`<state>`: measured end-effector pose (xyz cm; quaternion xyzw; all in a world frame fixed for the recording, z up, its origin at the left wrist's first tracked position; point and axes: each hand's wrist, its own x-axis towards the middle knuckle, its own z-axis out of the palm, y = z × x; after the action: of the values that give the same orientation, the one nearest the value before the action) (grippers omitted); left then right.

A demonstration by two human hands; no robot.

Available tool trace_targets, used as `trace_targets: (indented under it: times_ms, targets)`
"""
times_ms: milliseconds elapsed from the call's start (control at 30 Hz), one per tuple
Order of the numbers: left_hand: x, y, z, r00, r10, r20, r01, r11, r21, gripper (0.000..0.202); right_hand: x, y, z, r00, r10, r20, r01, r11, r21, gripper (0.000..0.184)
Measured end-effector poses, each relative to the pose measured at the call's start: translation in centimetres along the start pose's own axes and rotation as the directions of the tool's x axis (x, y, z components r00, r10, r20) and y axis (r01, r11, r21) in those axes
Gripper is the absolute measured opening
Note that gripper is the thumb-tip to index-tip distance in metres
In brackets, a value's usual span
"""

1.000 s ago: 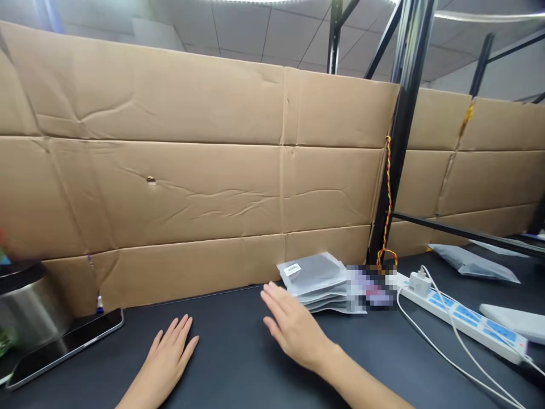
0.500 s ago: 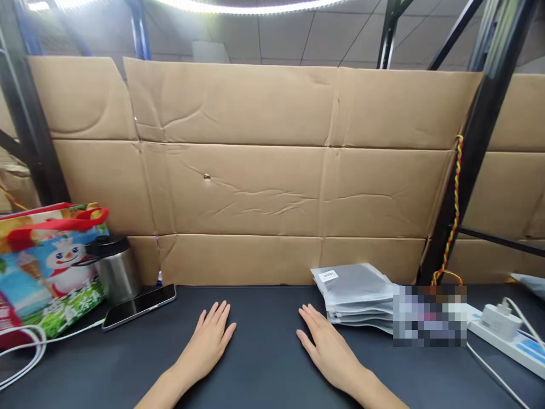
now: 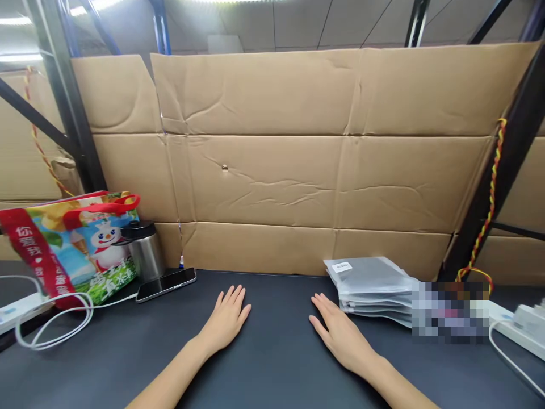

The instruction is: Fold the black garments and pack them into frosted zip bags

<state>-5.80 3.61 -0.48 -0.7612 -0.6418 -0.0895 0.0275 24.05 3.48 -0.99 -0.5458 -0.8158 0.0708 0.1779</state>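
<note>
Left hand (image 3: 225,321) and right hand (image 3: 340,335) open, palms down on dark surface (image 3: 272,363), fingers spread, grasping nothing. Stack of grey zip pouches (image 3: 368,284) just beside right hand at 1 o'clock, untouched. Smartphone (image 3: 166,285) near left hand at 10 o'clock.

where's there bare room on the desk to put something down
The widest bare patch of black tabletop lies between the left hand and the right hand, back to the cardboard wall. Crowded far left by the printed tote bag, steel flask and phone, and right by the stack of grey pouches.
</note>
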Motion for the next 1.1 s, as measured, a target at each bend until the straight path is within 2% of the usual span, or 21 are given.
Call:
trace_targets:
  times_ms: [633, 1100]
  targets:
    - [-0.2, -0.3, 0.2, 0.999, 0.018, -0.034, -0.019, 1.000, -0.017, 0.056, -0.2, 0.0, -0.2, 0.999, -0.031, -0.033, 0.032, 0.999, 0.032, 0.057]
    - [0.4, -1.1, 1.1, 0.997, 0.042, -0.065, -0.043, 0.999, -0.015, 0.055, -0.3, -0.2, -0.7, 1.000, -0.021, -0.022, 0.022, 0.999, 0.049, 0.056]
